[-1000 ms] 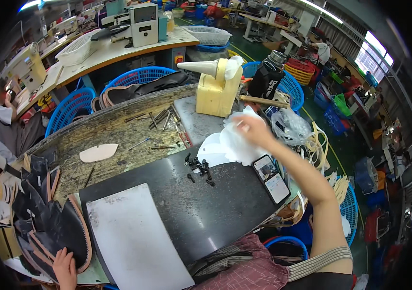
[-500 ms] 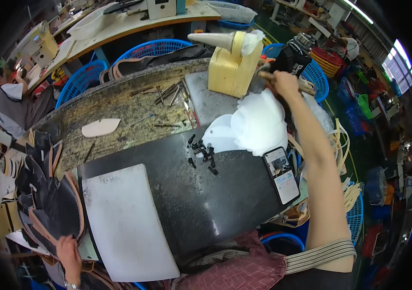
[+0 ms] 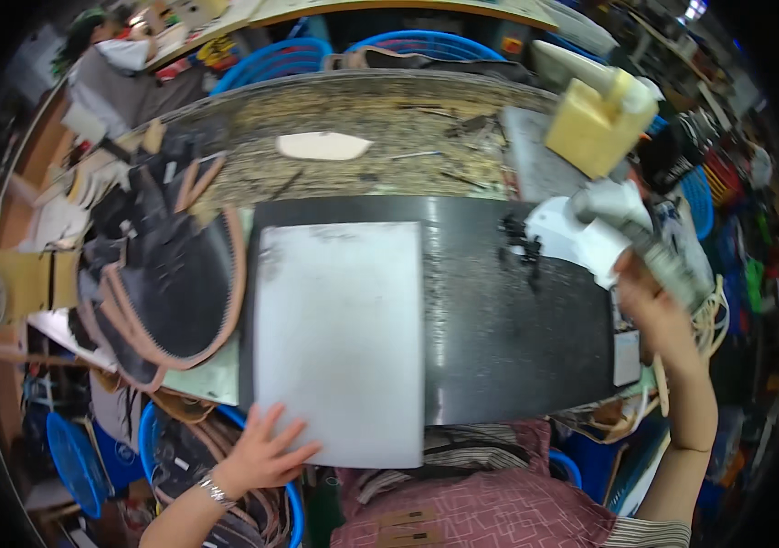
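Observation:
My left hand (image 3: pixel 270 449) lies with fingers spread over the lower left corner of a white rectangular cutting board (image 3: pixel 342 342). That board rests on a dark mat (image 3: pixel 517 352). At the right, my closed right hand (image 3: pixel 652 306) grips a grey hammer-like tool (image 3: pixel 673 265), badly smeared by motion, so its exact kind is unclear. Thin white rounded sheets (image 3: pixel 556 228) lie behind that hand. Several small black pieces (image 3: pixel 522 242) sit on the mat next to the sheets. A phone (image 3: pixel 626 356) lies by the mat's right edge, below the right hand.
Dark leather pieces with tan edging (image 3: pixel 179 292) are heaped at the left. A yellow container (image 3: pixel 595 128) stands at the back right. A pale flat piece (image 3: pixel 323 145) lies on the worn bench (image 3: pixel 389 110). Blue baskets (image 3: pixel 275 59) stand behind; another person (image 3: pixel 120 87) sits far left.
My view has turned left. The left hand moved from the leather heap onto the white board and spread its fingers. The right hand came nearer from the back right, now with the grey tool.

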Demonstrator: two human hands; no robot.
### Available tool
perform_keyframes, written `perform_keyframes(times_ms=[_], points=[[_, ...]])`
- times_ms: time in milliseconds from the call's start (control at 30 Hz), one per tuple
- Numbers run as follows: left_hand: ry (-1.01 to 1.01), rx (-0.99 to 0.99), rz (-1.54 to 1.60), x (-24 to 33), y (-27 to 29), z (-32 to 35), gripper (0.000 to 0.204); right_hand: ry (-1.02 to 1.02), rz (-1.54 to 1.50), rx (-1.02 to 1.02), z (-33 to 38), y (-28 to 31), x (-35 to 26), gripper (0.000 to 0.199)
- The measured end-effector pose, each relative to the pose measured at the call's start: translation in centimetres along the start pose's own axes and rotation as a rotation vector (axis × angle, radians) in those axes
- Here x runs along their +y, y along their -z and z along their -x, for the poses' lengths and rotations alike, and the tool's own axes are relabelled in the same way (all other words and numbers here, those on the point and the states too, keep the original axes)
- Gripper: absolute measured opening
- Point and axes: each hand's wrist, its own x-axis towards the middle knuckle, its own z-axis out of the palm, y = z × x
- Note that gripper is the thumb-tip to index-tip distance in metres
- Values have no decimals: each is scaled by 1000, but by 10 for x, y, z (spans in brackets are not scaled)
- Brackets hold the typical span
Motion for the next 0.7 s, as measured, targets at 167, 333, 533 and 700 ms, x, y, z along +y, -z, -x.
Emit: perform_keyframes(times_ms=[167,333,533,700], points=[[114,136,73,44,-1,-53,65,679,401,-396,-25,-128,-11,19],[353,133,59,-45,70,-58,43,834,631,-458,-27,-180,-10,23],[565,497,81,-115,71,-5,19,848,621,-540,-29,-176,-9,31],[668,631,307,-61,135,-61,2,540,270,-575,-46,-160,-1,36]])
